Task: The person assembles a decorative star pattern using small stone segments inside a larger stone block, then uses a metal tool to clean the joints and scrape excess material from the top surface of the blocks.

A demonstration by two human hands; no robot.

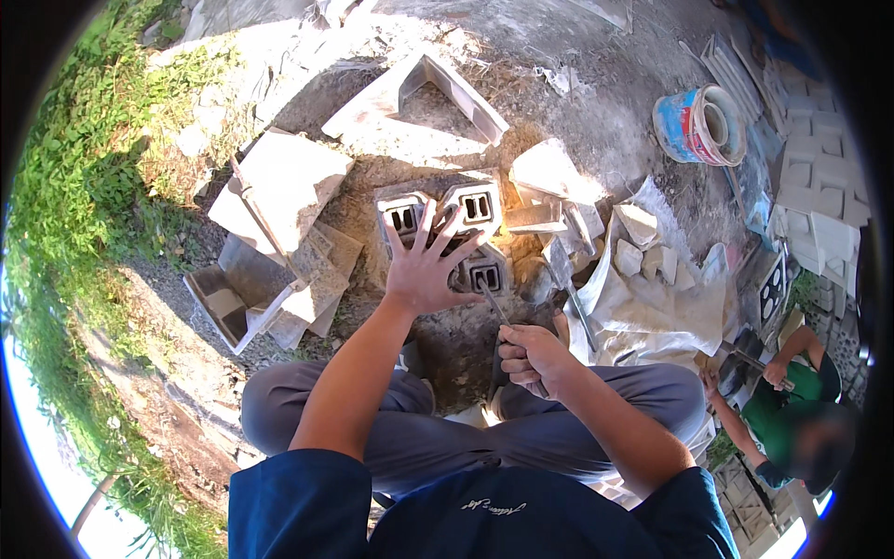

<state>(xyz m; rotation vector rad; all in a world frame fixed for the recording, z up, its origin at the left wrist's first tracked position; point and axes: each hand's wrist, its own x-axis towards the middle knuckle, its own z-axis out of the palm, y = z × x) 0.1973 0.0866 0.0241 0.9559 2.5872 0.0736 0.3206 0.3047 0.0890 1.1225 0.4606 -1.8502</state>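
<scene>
A grey molded block (481, 175) with slotted rectangular recesses lies on the ground in front of my crossed legs. My left hand (424, 270) is spread out flat over it, fingers apart, covering part of its middle and left side. My right hand (533, 359) is closed around a thin metal rod (495, 309), which slants up and left. The rod's upper tip is at the recess in the block's lower right part; whether it touches the bottom cannot be seen.
Pale slabs (289, 182) are piled at the left, with an angled piece (400, 98) behind the block. White sheeting (666, 312) with broken chunks lies at the right. A blue-and-red bucket (684, 126) stands far right. Another person (787, 410) in green works at lower right, holding a tool.
</scene>
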